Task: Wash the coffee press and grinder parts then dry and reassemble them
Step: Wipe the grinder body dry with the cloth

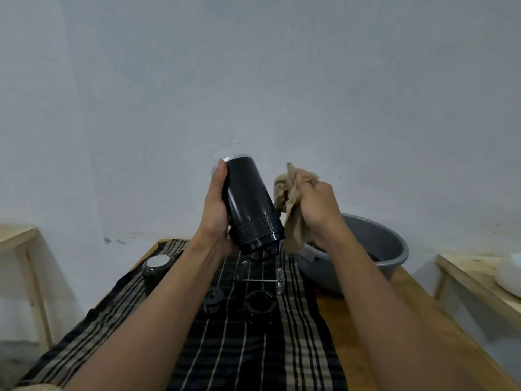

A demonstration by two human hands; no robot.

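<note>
Your left hand (215, 210) grips the glossy black cylindrical press body (251, 204), tilted, silver-banded above and diamond-perforated below, raised over the far table. Your right hand (318, 204) clutches a crumpled beige cloth (290, 198) just beside it. Beneath lie a plaid cloth (253, 348), a wooden table (366, 320), and a thin metal plunger (262, 280); a grey basin (377, 249) sits right.

Wooden table (406, 289) against a wall. A dark plaid cloth (253, 356) covers the left and middle of the top, with bare wood along the right side. A grey basin (366, 266) sits on the bare wood at the far right, just beside the cloth edge. On the cloth: a black cylinder with silver end (156, 270) on its side at the left, a plunger rod (262, 280) lying flat, a small black ring part (213, 297), and a larger black ring part (259, 306) near it.
</note>
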